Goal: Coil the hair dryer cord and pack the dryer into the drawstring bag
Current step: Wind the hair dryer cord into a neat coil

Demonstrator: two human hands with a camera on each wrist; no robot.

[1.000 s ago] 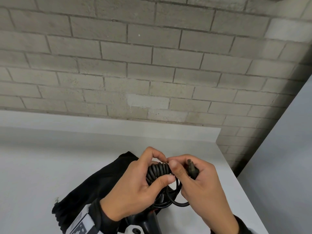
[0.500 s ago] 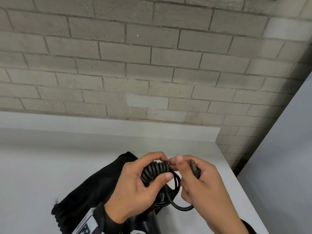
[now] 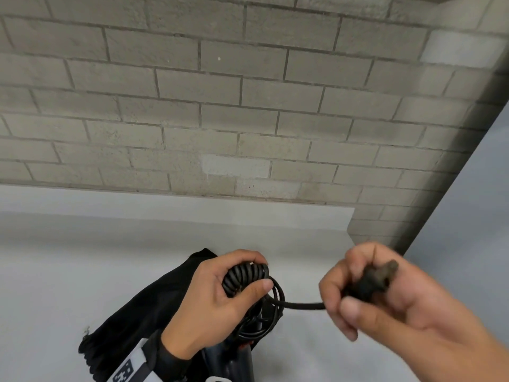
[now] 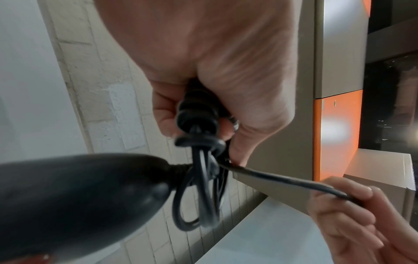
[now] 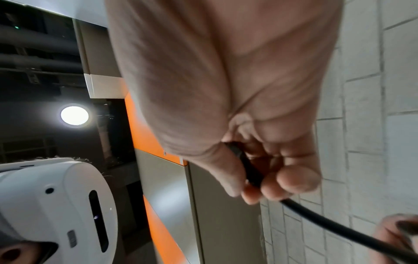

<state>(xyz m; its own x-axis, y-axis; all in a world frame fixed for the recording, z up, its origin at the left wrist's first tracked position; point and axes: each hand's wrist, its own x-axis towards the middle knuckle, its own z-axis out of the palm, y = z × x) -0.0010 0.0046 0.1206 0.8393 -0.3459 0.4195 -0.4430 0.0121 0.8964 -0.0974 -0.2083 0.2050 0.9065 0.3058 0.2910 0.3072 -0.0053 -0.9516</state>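
Fingers of the left hand [image 3: 217, 301] curl round the coiled cord [image 3: 245, 277] — the right hand [image 3: 385, 296] pinches the plug [image 3: 376, 279], cord taut between, above the black bag [image 3: 132, 312].

Even soft light, blurred right hand [image 3: 385, 296], dark corner vignetting

I can read no words, brand names or numbers anywhere here. The only sign-like mark is a black-and-white square code pattern on the white wristband [image 3: 129, 368] at my left wrist, seen from my head camera; it carries no letters I can make out. The white headset [image 5: 56, 205] seen from my right wrist shows only a dark slot and small marks too small to read, and the orange panel [image 4: 334, 134] bears nothing legible.
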